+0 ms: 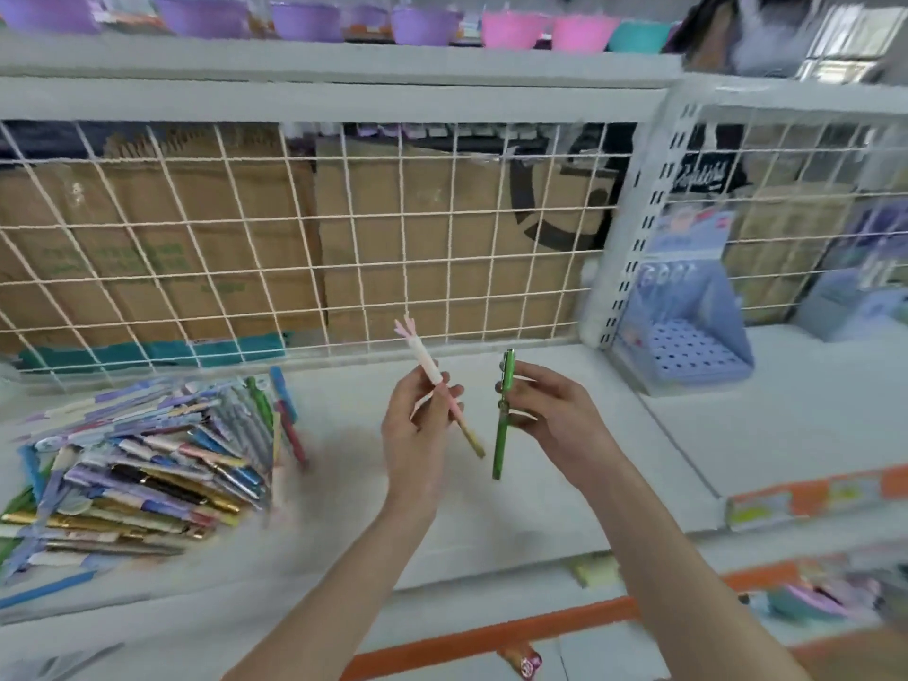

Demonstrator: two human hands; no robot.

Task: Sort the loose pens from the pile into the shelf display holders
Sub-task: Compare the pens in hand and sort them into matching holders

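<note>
A pink-and-white pen [439, 391] is pinched between the thumb and curled fingers of the left hand [417, 435], its frilled top tilted up and away, its yellowish tip slanting down toward the green pen [502, 419]. That green pen is gripped mid-barrel by the curled fingers and thumb of the right hand [550, 419] and is held almost upright, just right of the pink one; the two pens are close but apart. Both hands are raised above the white shelf [491, 523], with bare forearms reaching in from below.

Left of the hands, the pile of loose pens [147, 464] is spread on the shelf, blue, purple, gold and green barrels lying crosswise. Right of the hands, past the perforated upright [638, 228], a blue display holder [680, 331] with a grid of holes is seen standing on the neighbouring shelf. Behind the hands, cardboard boxes [417, 238] are seen through a white wire grid [295, 248]. Above it, purple and pink baskets [417, 24] are lined up.
</note>
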